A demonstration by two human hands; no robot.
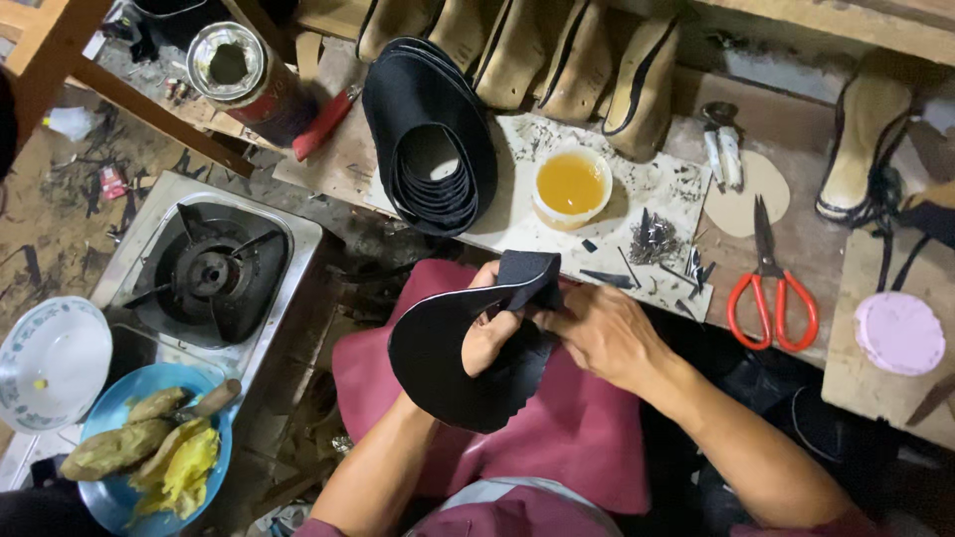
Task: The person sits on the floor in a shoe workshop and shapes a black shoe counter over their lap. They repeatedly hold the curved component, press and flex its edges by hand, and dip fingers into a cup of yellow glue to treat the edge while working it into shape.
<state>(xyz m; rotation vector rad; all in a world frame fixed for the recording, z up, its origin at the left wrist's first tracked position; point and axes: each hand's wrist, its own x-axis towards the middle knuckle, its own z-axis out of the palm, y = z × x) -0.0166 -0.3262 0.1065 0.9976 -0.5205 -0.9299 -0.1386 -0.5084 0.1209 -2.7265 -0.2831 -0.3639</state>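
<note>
While both hands work it over the lap, a black shoe-upper piece gets bent.

Left hand grips the curved black piece from inside, fingers clamped on its folded far end; right hand pinches the same fold, fingers closed on it. Piece sits above a maroon apron, near edge of the workbench. Far of the hands: stack of black cut pieces, small bowl of amber glue, pile of nails. Right: red-handled scissors, pink disc. Far row of tan shoe lasts. Left: gas burner, blue plate of food, white bowl, open tin can.
</note>
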